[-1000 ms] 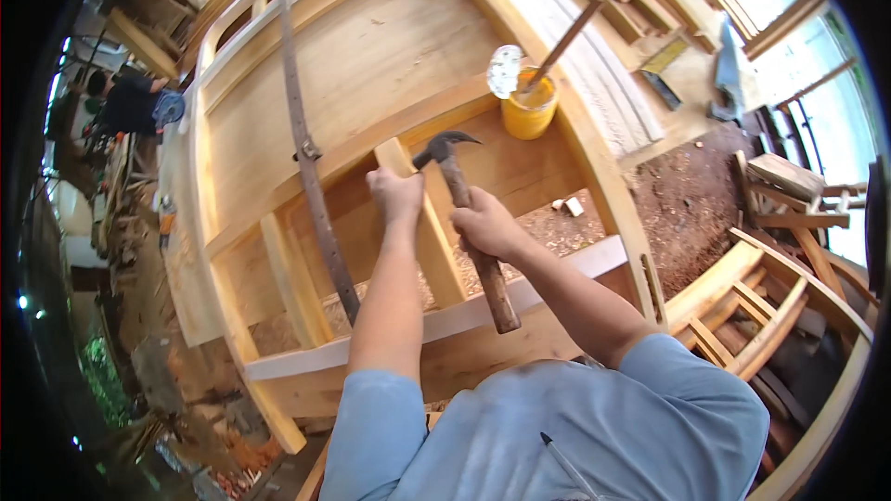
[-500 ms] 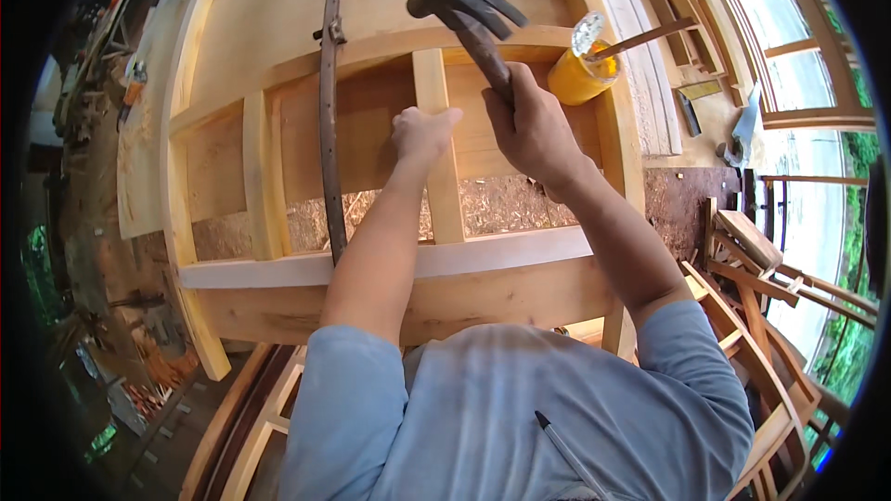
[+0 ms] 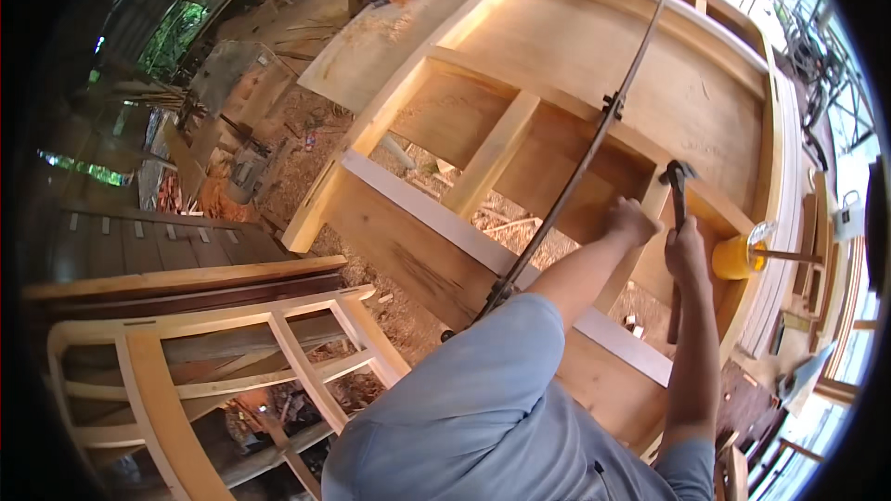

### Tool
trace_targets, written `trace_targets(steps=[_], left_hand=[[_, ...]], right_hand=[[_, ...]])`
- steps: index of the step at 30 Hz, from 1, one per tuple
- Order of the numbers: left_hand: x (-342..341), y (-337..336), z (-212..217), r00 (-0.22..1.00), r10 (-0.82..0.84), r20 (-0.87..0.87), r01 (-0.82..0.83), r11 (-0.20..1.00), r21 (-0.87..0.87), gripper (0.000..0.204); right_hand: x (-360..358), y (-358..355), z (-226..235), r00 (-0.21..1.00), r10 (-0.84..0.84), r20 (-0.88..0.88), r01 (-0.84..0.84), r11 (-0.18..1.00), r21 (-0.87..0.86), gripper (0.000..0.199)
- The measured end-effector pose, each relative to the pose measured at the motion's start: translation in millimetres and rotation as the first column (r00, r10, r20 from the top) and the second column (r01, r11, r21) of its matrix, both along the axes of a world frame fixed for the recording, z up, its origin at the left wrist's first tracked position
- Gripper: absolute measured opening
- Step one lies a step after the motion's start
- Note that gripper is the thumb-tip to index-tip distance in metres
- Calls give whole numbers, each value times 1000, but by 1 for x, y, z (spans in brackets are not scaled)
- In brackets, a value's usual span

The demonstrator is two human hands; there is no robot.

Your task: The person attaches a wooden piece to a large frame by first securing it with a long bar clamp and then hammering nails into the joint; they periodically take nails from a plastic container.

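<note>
My right hand is closed round the handle of a claw hammer. The hammer's dark head is over the rail near the far end of a short wooden crosspiece; I cannot tell whether they touch. Gripping that crosspiece is my left hand, whose fingers are partly hidden. Both hands are over a large pale wooden frame with panels set in it. A long dark bar clamp runs across the frame, left of my hands. Right of the hammer, a yellow jar with a stick in it stands on the frame.
A second slatted wooden frame lies at lower left. Wood shavings cover the floor. Loose boards and a handsaw lie to the right. A pale sheet lies beyond the frame's left side.
The view has swung left, so the frame now appears slanted and the second frame shows. The hammer's head has turned and come lower, nearer the rail. My left hand stays on the crosspiece.
</note>
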State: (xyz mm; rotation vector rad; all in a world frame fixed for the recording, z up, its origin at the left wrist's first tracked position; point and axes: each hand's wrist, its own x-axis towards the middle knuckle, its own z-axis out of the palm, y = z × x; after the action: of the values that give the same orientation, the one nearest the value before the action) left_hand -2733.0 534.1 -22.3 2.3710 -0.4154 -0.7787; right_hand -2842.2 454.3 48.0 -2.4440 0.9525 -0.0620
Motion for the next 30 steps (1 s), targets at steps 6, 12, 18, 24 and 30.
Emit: trace_targets(steps=[6, 12, 18, 24, 30], left_hand=[[-25, 43, 3, 998, -63, -16, 59, 979, -193, 95], [-59, 80, -10, 955, 60, -292, -63, 998, -2, 104], [-60, 78, -14, 976, 44, -215, -58, 997, -57, 110], [-50, 85, -22, 977, -193, -87, 190, 981, -48, 92], [-18, 96, -21, 637, -86, -766, -154, 960, -235, 58]], right_hand=[[-10, 20, 20, 996, -85, 15, 81, 978, 191, 28], [-2, 16, 72, 931, -75, 357, 86, 996, -13, 31], [15, 18, 34, 996, -93, -12, 92, 991, -98, 31], [3, 10, 23, 990, -113, -83, 125, 980, 154, 41], [-111, 73, 11, 963, -264, 51, 205, 845, 494, 18]])
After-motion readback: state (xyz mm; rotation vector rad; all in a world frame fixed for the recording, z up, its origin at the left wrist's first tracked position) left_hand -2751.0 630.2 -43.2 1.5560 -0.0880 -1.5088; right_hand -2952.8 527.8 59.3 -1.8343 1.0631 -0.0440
